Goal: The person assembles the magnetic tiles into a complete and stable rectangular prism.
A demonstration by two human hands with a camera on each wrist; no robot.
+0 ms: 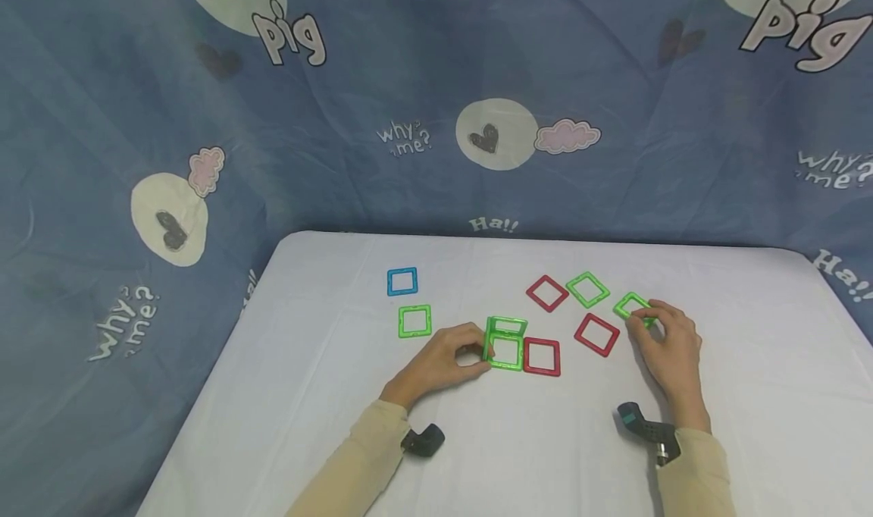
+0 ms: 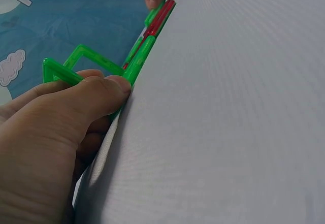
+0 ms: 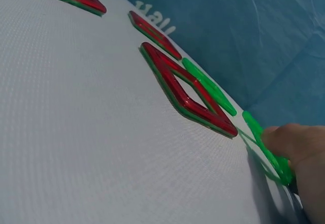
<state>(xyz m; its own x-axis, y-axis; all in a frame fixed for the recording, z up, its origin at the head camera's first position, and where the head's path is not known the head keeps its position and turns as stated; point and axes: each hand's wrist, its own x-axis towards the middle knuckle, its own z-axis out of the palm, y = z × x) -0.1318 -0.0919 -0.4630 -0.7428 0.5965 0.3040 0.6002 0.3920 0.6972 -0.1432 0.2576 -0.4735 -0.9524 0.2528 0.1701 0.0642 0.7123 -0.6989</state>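
My left hand [image 1: 443, 358] grips the left side of a small build of green square-frame magnetic tiles [image 1: 507, 366]. One tile lies flat, and others stand upright at its left and back edges. Against the flat tile's right edge lies a red square tile [image 1: 542, 374]. Over on the right, my right hand [image 1: 671, 354] pinches a green square tile [image 1: 622, 301] between thumb and fingers; in the right wrist view this tile [image 3: 259, 132] tilts up off the white cloth, partly hidden by a finger.
Left of the build lie a blue tile [image 1: 390, 283] and a green tile [image 1: 402, 323]. Between the hands are two red tiles, a far one [image 1: 535, 302] and a nearer one [image 1: 586, 343], plus another green tile [image 1: 576, 296]. A printed blue curtain [image 1: 409, 191] hangs behind the white-covered table [image 1: 518, 449].
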